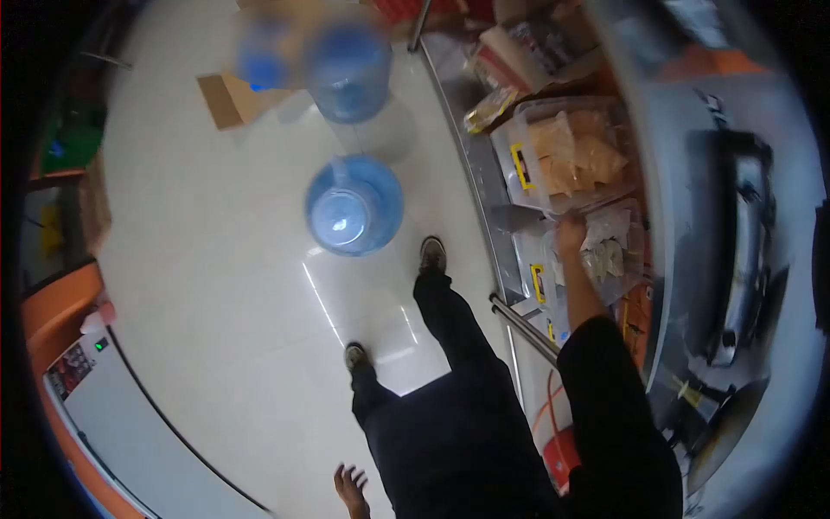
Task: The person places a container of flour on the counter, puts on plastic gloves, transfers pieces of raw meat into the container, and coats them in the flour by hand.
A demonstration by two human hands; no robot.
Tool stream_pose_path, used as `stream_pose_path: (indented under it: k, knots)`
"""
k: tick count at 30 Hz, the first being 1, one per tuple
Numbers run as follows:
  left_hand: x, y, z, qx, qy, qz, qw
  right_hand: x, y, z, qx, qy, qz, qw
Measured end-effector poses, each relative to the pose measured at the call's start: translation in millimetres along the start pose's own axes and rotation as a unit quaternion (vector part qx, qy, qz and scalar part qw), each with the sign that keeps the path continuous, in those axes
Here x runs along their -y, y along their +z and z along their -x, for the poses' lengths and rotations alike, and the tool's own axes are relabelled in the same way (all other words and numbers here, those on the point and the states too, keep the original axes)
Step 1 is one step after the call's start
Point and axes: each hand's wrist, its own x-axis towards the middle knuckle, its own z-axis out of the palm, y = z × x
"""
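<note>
My right hand (571, 233) reaches to the shelf on the right, its fingers bunched at the rim between two clear plastic bins. The farther plastic bin (540, 195) holds tan packets (575, 147). In the nearer plastic bin (635, 251) lie pale, whitish packets (605, 238). Yellow-edged labels mark the fronts of both bins. The right fingertips are small and blurred, but they appear curled on the farther bin's rim. Low in the view, my left hand (350, 489) hangs beside my body with fingers apart, holding nothing.
A blue water jug (376, 186) stands on the tiled floor before my feet, with another water jug (350, 86) behind it near a cardboard piece (225, 99). A metal rail (527, 329) juts out at the shelf. To the left is a white-topped cabinet (147, 432).
</note>
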Motion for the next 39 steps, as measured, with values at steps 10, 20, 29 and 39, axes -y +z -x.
stream_pose_path:
  k: [10,20,29,39]
  knots:
    - [77,10,59,-0.039,-0.328,-0.106,0.938,-12,82,-222,0.251,0.331,0.013,0.910]
    - [36,-50,64,0.036,-0.270,0.052,0.961,37,-18,-131,-0.060,0.065,0.137,0.987]
    - [-10,-167,-75,0.173,-0.003,-0.064,0.983,236,-218,118,-0.107,0.028,0.026,0.994]
    - [-226,10,204,0.348,0.798,-0.409,0.274,339,-472,500,0.050,0.074,-0.301,0.950]
